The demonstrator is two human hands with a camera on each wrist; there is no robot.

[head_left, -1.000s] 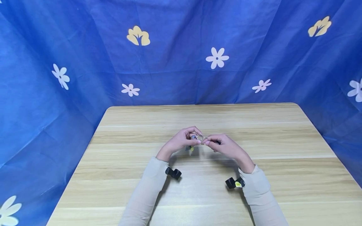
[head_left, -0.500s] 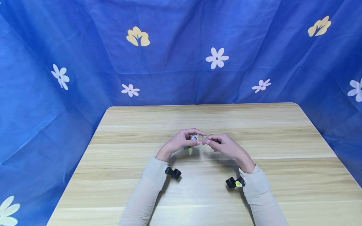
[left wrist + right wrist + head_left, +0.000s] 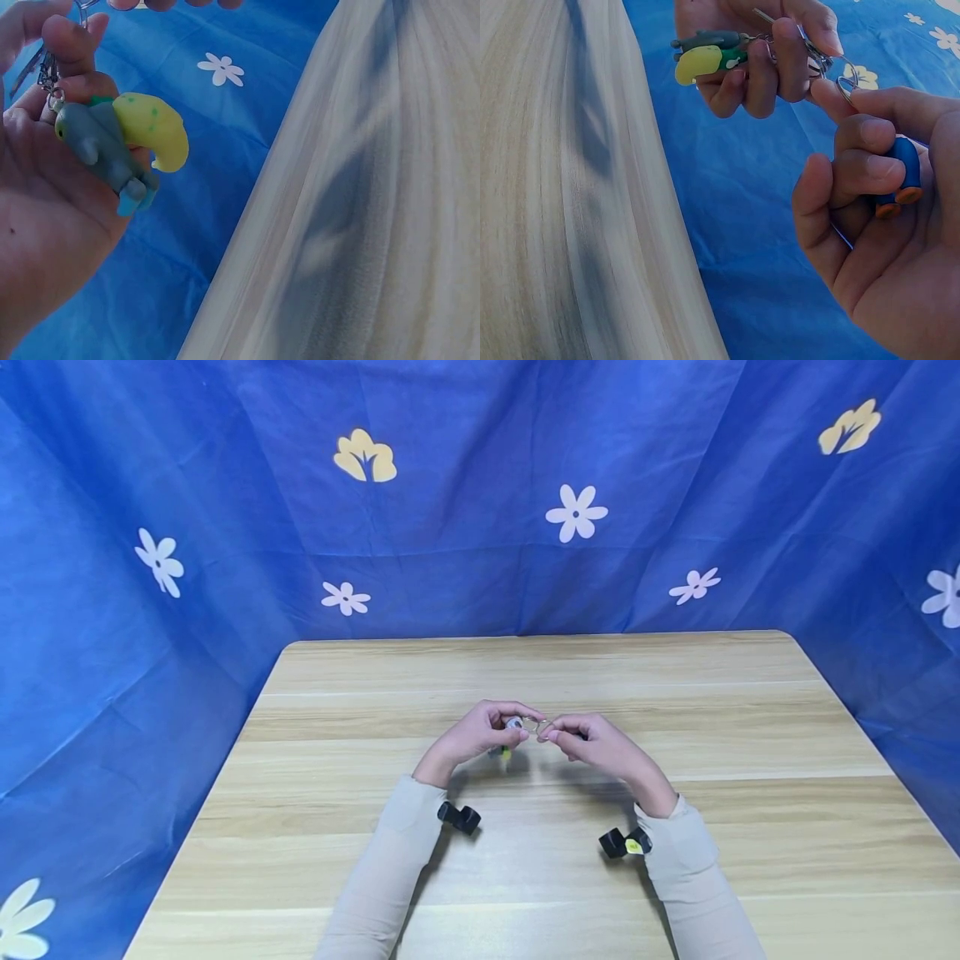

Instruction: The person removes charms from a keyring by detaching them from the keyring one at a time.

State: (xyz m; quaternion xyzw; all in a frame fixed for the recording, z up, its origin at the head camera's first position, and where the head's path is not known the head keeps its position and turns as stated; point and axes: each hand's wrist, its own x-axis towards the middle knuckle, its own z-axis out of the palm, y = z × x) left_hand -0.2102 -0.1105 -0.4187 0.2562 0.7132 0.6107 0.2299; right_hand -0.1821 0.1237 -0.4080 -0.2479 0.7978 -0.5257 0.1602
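Note:
Both hands are raised over the table, fingertips close together. My left hand (image 3: 476,733) pinches a metal key ring (image 3: 855,71) between thumb and index finger. From it hang a grey-blue figurine charm (image 3: 94,142) on a short chain and a yellow and green charm (image 3: 701,64), both against the curled fingers. Silver metal pieces (image 3: 814,49) bunch at that hand's fingertips. My right hand (image 3: 596,745) pinches a second, smaller ring (image 3: 841,88), which overlaps the first. A blue figurine charm with orange feet (image 3: 906,161) sits under its curled fingers, partly hidden.
A wood-grain table (image 3: 300,827) lies below the hands. Behind it and at the sides hangs a blue cloth (image 3: 465,568) with white and yellow flowers. Each wrist carries a black camera (image 3: 468,820) near the sleeve cuff.
The left index finger has straightened out over the ring and the left thumb has drawn slightly left, so more of the rings shows between the hands. The right hand stays nearly still.

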